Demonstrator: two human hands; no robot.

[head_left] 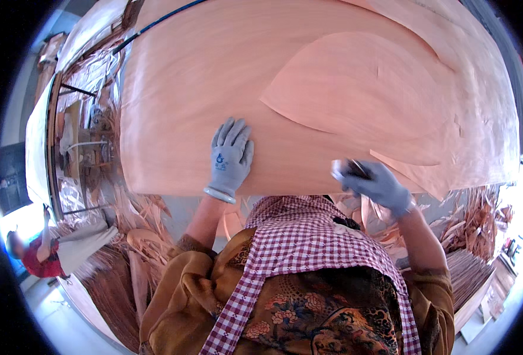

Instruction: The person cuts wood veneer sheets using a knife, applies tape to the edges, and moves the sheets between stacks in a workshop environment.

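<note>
Head view: broad pinkish-tan sheet (184, 83) spread before person, near edge by checked apron (309, 236). Left hand (231, 155), grey-gloved, open, laid flat on sheet, left of middle. Right hand (383, 186), gloved, closed around small dark object (359, 170), blurred, kind unclear, at sheet's near right part. Large curved-edged piece (356, 83) farther off, right side; narrow pointed strip (406, 168) just beside right hand. Co-worker (44, 258) at left.

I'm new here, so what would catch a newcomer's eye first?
A large pinkish sheet fills the upper middle, with a pointed piece lying on its right half. Toward the near edge, the gloved left hand lies on the sheet; the gloved right hand holds a small blurred object.
</note>
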